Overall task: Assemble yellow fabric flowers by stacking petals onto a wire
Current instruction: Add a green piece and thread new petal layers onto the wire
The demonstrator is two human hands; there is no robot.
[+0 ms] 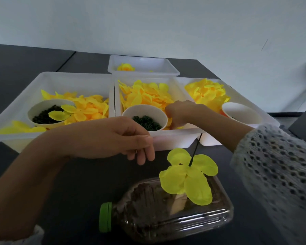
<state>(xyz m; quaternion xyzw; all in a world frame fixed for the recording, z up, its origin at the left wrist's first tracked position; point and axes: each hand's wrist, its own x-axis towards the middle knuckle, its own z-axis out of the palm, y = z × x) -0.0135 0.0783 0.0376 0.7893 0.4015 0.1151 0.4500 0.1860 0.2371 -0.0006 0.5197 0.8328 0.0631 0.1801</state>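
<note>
A thin black wire [196, 147] stands up from a clear bottle [148, 209] lying on its side, filled with dark soil. One yellow-green petal layer [187, 179] sits threaded on the wire. My right hand [182, 113] reaches into the middle white tray [173, 138], its fingers curled down into the loose yellow petals [145, 96] beside a paper cup [145, 110] of small dark green rings. My left hand [113, 138] hovers in front of that tray, thumb pressed to forefinger; anything between them is hidden.
A left tray [74, 78] holds petals and a cup [34, 108] of dark pieces. A right tray [267, 114] holds petals and a third cup [240, 110]. A back tray [143, 59] holds a finished yellow flower [125, 67]. The bottle has a green cap [105, 219]. The table is dark.
</note>
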